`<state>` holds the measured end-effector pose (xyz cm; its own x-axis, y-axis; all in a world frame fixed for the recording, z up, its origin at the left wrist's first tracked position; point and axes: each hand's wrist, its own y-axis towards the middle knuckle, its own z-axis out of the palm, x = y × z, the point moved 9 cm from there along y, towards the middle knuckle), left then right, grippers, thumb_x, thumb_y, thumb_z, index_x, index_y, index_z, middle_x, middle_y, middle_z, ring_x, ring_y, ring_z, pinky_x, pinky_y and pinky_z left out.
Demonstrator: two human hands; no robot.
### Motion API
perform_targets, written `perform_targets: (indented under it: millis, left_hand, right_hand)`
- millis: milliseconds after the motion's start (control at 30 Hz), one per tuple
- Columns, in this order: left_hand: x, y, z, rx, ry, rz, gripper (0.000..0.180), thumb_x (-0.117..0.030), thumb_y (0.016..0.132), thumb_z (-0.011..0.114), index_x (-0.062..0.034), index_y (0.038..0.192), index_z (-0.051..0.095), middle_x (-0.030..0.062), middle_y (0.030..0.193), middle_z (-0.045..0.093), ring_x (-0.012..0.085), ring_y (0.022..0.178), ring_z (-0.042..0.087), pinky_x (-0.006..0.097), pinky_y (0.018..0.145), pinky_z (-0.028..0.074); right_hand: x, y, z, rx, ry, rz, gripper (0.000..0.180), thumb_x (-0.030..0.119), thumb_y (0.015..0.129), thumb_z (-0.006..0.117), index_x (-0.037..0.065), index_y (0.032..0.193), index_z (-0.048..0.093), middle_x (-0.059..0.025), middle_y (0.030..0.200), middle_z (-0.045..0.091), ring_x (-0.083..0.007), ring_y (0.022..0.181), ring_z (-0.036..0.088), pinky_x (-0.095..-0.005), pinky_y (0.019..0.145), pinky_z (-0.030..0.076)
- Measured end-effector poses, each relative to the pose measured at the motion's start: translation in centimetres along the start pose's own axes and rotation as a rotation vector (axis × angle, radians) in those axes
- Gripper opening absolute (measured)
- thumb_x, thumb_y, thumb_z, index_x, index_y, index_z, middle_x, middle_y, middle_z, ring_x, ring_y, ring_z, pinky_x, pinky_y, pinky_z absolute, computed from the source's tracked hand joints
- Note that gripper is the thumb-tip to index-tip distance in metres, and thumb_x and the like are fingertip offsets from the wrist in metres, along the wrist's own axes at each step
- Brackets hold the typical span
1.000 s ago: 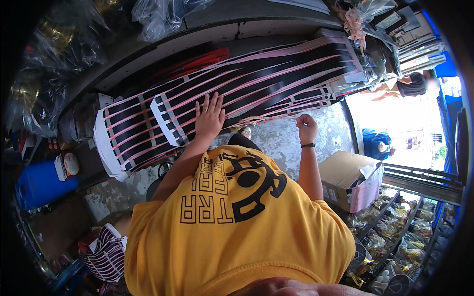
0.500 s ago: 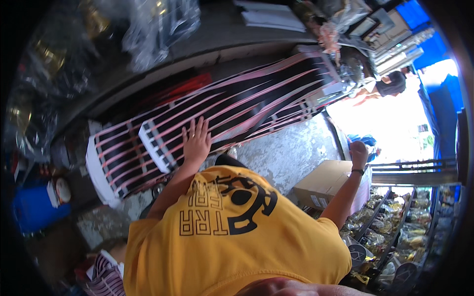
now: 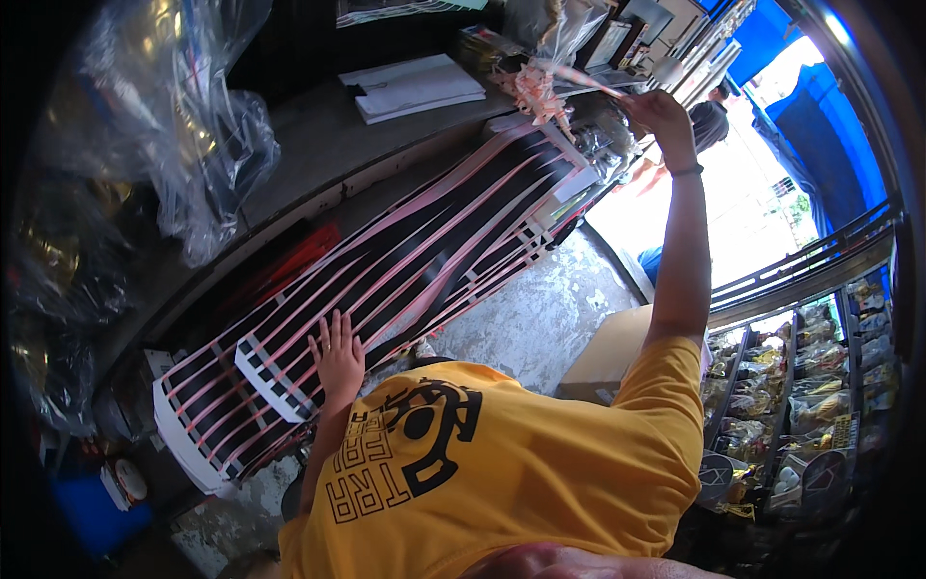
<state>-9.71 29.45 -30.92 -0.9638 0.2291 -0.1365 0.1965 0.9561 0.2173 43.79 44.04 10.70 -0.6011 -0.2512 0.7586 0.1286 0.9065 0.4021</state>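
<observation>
Several clear plastic bags [image 3: 188, 130] are at the left. The left hand [image 3: 340, 359] lies flat, fingers slightly apart, on black sheets with pink stripes [image 3: 391, 282] alongside the counter [image 3: 313, 150]. White papers [image 3: 417, 89] rest there, left of a bunch of pink-and-white strips [image 3: 533, 92]. Rightmost, the raised right hand [image 3: 662, 118] pinches a pale strip [image 3: 590, 81] between its fingers.

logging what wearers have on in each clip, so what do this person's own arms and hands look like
The left hand and right hand are both bare, with no gloves, and both forearms are uncovered. A thin dark wristband circles the right wrist; none shows on the left. The right sleeve is short and plain yellow.
</observation>
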Motion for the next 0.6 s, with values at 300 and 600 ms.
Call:
perform_targets:
  millis: [300,600]
  left_hand:
    - [-0.2,0.2,0.1,0.043,0.023,-0.014,0.053,-0.028,0.099,0.043,-0.015,0.15,0.036,0.003,0.159,0.03,0.0296,0.147,0.025,0.055,0.117,0.018]
    - [0.0,0.2,0.8,0.03,0.068,-0.005,0.056,-0.026,0.096,0.045,-0.0133,0.15,0.038,0.0048,0.158,0.033,0.0296,0.147,0.025,0.054,0.119,0.014]
  right_hand:
    - [-2.7,7.2,1.0,-0.196,-0.102,0.073,0.017,0.015,0.075,0.077,0.002,0.081,0.067,-0.007,0.075,0.07,-0.0104,0.065,0.067,-0.0248,0.06,0.053]
    - [-1.6,14.5,9.8,-0.087,-0.942,-0.185,0.019,0.02,0.074,0.064,0.007,0.088,0.063,-0.0178,0.087,0.068,-0.038,0.088,0.066,-0.0477,0.08,0.052]
